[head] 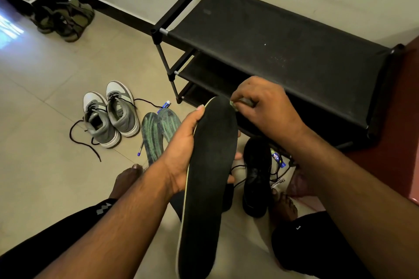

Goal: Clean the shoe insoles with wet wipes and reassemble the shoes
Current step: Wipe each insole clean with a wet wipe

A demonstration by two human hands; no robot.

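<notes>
1. A long black insole (210, 165) is held up over the tiled floor (45, 165), with its long axis running from near the body away towards the shoe rack (283, 52), the toe end farthest.
2. The insole is gripped at its middle by the left hand (181, 154), with the thumb laid along the left edge and the fingers wrapped underneath.
3. A small crumpled wet wipe (240, 103) is pinched in the curled fingers of the right hand (263, 106), which is placed at the right edge of the toe end, the nearer hand to that end.
4. The wiping stroke is judged likely to be drawn down the insole's length, from the toe towards the heel near the body.
5. A black shoe (257, 174) is seen on the floor just right of the insole, below the right forearm.
6. Two green patterned insoles (158, 131) are laid on the floor to the left, beside a pair of grey and white sneakers (111, 115) with loose laces.
</notes>
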